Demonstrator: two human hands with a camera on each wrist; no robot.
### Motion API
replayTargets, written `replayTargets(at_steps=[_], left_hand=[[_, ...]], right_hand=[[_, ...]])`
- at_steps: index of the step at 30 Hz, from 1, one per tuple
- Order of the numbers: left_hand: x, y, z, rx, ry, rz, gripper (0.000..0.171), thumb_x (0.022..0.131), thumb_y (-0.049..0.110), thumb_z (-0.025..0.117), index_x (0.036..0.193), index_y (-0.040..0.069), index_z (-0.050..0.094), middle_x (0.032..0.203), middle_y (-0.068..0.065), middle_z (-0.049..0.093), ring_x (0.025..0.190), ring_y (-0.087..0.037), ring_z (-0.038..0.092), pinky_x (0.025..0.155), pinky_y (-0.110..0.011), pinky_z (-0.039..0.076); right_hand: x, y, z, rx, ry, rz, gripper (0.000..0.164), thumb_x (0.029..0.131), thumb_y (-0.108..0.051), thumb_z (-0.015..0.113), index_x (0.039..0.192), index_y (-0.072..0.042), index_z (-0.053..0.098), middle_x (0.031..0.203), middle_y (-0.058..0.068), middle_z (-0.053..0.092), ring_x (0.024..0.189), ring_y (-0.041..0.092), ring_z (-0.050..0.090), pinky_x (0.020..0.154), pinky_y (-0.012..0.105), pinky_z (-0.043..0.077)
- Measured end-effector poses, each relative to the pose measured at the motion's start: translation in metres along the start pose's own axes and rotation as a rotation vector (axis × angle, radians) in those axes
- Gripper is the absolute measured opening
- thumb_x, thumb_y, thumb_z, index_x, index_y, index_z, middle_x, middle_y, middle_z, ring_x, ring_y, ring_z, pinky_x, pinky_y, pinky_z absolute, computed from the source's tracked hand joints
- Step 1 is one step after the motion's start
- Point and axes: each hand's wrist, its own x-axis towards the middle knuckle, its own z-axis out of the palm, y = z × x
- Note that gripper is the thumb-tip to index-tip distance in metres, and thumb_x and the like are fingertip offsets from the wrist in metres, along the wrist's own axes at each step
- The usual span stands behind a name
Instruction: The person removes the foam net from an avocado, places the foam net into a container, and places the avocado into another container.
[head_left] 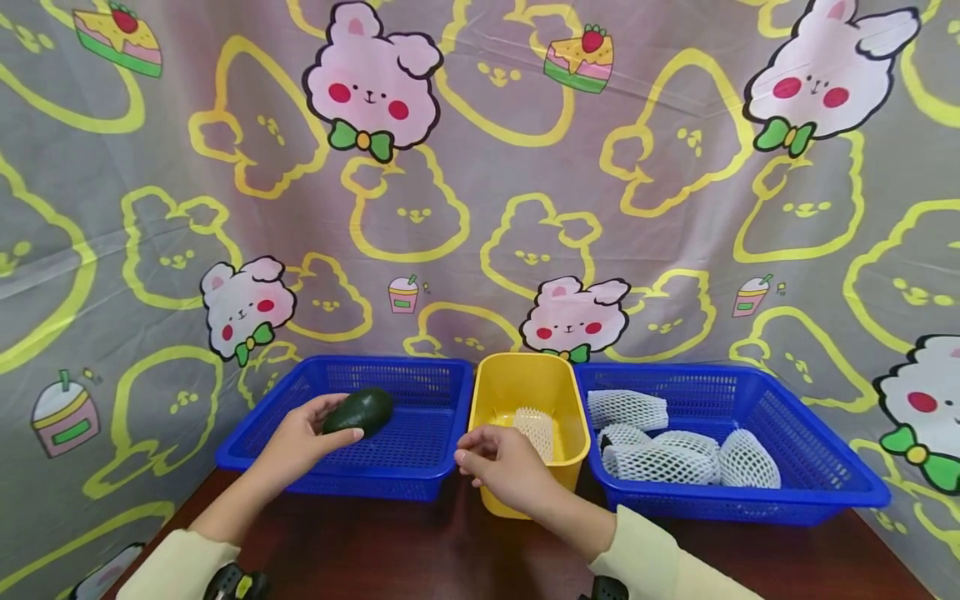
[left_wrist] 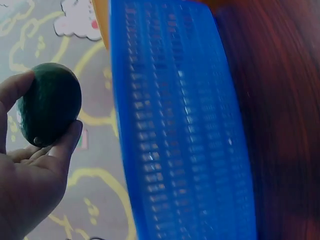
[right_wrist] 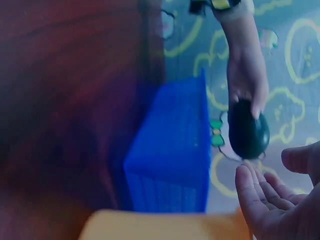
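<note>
My left hand point(head_left: 294, 440) grips a dark green avocado point(head_left: 365, 412) between thumb and fingers, above the left blue basket point(head_left: 360, 487). In the left wrist view the avocado point(left_wrist: 51, 102) is held up past the basket's rim. My right hand point(head_left: 512, 471), its fingers loosely bent and holding nothing, hovers at the front left of a yellow bin point(head_left: 572, 477). Inside that bin lies a white foam net sleeve point(head_left: 534, 432). The right wrist view has the avocado point(right_wrist: 248, 132) just beyond my right fingertips.
A second blue basket point(head_left: 810, 502) stands to the right, with several pieces in white foam netting point(head_left: 660, 462). All three containers line up on a dark reddish-brown table point(head_left: 405, 550), against a patterned cloth backdrop point(head_left: 480, 183).
</note>
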Motion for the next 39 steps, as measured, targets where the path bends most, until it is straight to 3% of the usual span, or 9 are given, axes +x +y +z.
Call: replayTargets(at_steps=[4, 10, 21, 29, 39], left_hand=[[0.006, -0.012, -0.007, 0.074, 0.040, -0.041, 0.071, 0.086, 0.034, 0.074, 0.138, -0.005, 0.045, 0.130, -0.026, 0.054, 0.111, -0.038, 0.057, 0.080, -0.042, 0.053], [0.014, -0.030, -0.014, 0.178, 0.058, -0.078, 0.075, 0.086, 0.036, 0.073, 0.138, -0.008, 0.042, 0.129, -0.030, 0.053, 0.112, -0.041, 0.055, 0.081, -0.047, 0.052], [0.029, -0.054, -0.018, 0.377, 0.083, -0.118, 0.071, 0.083, 0.026, 0.076, 0.130, -0.016, 0.044, 0.119, -0.036, 0.053, 0.096, -0.043, 0.058, 0.073, -0.050, 0.051], [0.038, -0.065, -0.016, 0.460, 0.073, -0.211, 0.069, 0.081, 0.018, 0.076, 0.127, -0.021, 0.040, 0.113, -0.039, 0.053, 0.093, -0.045, 0.057, 0.073, -0.052, 0.049], [0.041, -0.075, -0.021, 0.531, 0.050, -0.245, 0.063, 0.077, 0.012, 0.078, 0.115, -0.024, 0.044, 0.107, -0.041, 0.054, 0.098, -0.052, 0.055, 0.082, -0.057, 0.045]], right_hand=[[-0.004, 0.008, 0.016, 0.034, -0.048, 0.019, 0.012, 0.092, -0.010, 0.067, 0.098, 0.001, 0.066, 0.080, 0.005, 0.066, 0.074, 0.021, 0.064, 0.063, 0.033, 0.056], [-0.005, 0.029, 0.033, 0.108, -0.036, 0.085, 0.010, 0.091, -0.006, 0.066, 0.093, 0.004, 0.065, 0.076, 0.008, 0.066, 0.071, 0.026, 0.067, 0.058, 0.036, 0.056], [-0.001, 0.044, 0.049, 0.241, 0.001, 0.193, 0.016, 0.094, -0.010, 0.062, 0.093, 0.005, 0.055, 0.078, 0.017, 0.066, 0.068, 0.024, 0.067, 0.058, 0.038, 0.057], [0.005, 0.047, 0.063, 0.315, 0.067, 0.242, 0.019, 0.100, -0.015, 0.053, 0.097, 0.002, 0.046, 0.080, 0.015, 0.067, 0.069, 0.022, 0.066, 0.059, 0.036, 0.056], [0.012, 0.048, 0.073, 0.389, 0.097, 0.279, 0.023, 0.106, -0.014, 0.034, 0.101, 0.006, 0.044, 0.079, 0.016, 0.066, 0.066, 0.018, 0.065, 0.059, 0.032, 0.056]])
